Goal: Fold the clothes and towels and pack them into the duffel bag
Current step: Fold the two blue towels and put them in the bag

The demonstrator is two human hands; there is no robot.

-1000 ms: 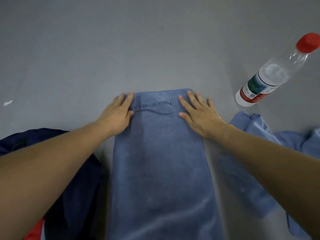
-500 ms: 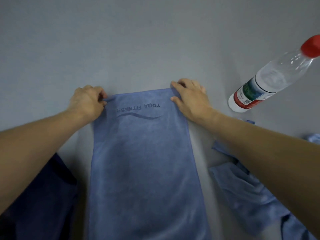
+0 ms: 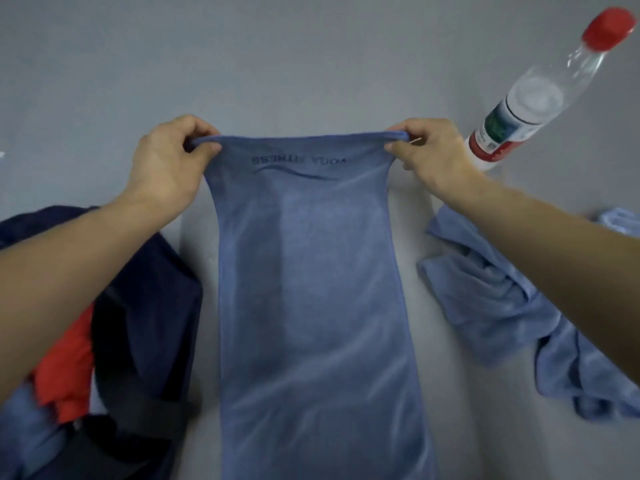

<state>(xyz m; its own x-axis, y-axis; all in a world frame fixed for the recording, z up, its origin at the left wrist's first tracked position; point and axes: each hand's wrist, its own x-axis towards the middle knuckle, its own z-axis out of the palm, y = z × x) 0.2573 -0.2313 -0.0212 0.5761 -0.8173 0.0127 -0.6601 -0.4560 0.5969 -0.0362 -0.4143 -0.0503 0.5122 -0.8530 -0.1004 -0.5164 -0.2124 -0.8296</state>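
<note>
In the head view, a long blue towel (image 3: 311,289) is stretched between the two hands, and its far edge is lifted off the grey surface (image 3: 277,64). One far corner is pinched by the left hand (image 3: 166,164), with the fingers curled over the hem and the thumb beneath. The opposite corner is pinched in the same way by the right hand (image 3: 433,157). Dark lettering and a wavy line are printed just below the held edge, midway between the hands. From there the towel runs back between the forearms toward the person, and its near end is cut off by the bottom of the picture.

A clear plastic bottle (image 3: 530,98) with a red cap is seen just beyond the right hand. A crumpled blue cloth (image 3: 491,292) lies on the surface under the right forearm. Under the left forearm what appears to be a navy bag (image 3: 145,306) with a black strap is seen, and red fabric (image 3: 65,358) shows at its outer side.
</note>
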